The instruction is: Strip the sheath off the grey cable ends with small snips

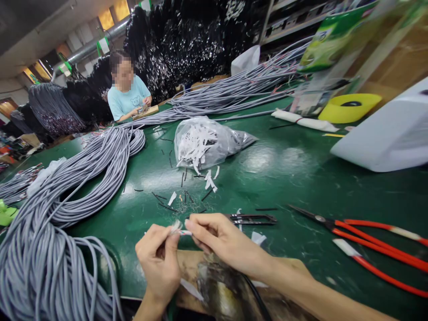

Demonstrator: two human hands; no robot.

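The left hand (158, 257) pinches pale fibres (176, 226), the right hand (219, 236) thin wires (185, 232) between both grips, which a hard tug might strain

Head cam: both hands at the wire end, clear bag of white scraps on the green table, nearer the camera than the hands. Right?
Not the bag's position: the head view shows the clear bag beyond the left hand and right hand. The rest stands.
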